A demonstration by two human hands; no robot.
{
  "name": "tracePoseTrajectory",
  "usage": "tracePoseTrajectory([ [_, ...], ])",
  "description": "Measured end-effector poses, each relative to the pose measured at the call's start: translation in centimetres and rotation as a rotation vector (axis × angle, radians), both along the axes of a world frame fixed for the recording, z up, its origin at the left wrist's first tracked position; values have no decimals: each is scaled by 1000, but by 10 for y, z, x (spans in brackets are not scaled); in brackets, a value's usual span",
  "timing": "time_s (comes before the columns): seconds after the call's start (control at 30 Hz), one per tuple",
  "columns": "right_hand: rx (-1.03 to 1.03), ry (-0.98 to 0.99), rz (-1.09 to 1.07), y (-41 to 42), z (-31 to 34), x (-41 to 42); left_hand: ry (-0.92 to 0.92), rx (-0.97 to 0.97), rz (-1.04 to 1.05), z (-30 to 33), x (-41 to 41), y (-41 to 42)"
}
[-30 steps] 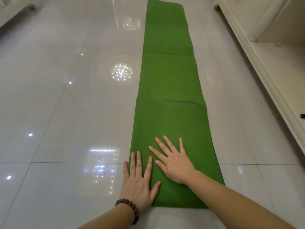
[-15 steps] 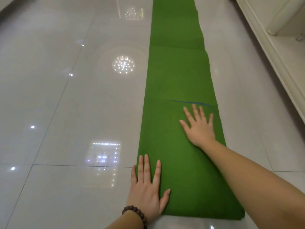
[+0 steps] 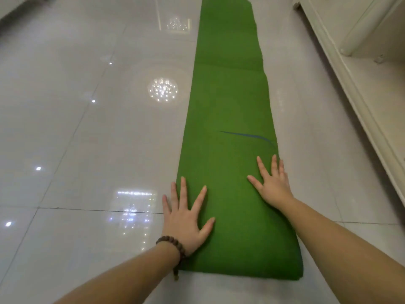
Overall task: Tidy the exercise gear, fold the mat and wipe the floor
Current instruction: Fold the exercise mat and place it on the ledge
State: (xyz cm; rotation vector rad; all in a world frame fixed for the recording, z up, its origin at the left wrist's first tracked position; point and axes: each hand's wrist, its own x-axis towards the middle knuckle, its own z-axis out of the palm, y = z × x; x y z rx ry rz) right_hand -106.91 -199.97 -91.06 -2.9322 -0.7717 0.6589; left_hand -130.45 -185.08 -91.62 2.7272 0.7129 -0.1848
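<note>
A long green mat [image 3: 228, 102], folded lengthwise into a narrow strip, stretches away from me across the glossy tiled floor. A thin blue curved line is printed on it near its right edge. My left hand [image 3: 186, 218], with a bead bracelet on the wrist, lies flat with spread fingers over the mat's left edge, the outer fingers on the tile. My right hand [image 3: 271, 183] presses flat on the mat close to its right edge, just below the blue line. Neither hand grips anything.
Shiny grey floor tiles [image 3: 76, 128] reflect ceiling lights to the left of the mat. A cream cabinet or furniture base [image 3: 355, 88] runs along the right side. A narrow strip of floor separates it from the mat.
My right hand has slid from the middle of the mat near my left hand out to the right edge. My left hand has stayed on the left edge. The view shifted slightly.
</note>
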Motion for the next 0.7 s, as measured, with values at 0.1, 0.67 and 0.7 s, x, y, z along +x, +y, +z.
tracePoseTrajectory([
  [0.1,4,-10,-5,0,-2,0,67,-17,103,12,59,36],
  [0.67,372,70,-341,6,14,9,-11,-417,291,23,105,80],
  [0.7,397,73,-367,4,20,11,-54,-480,327,29,106,83],
])
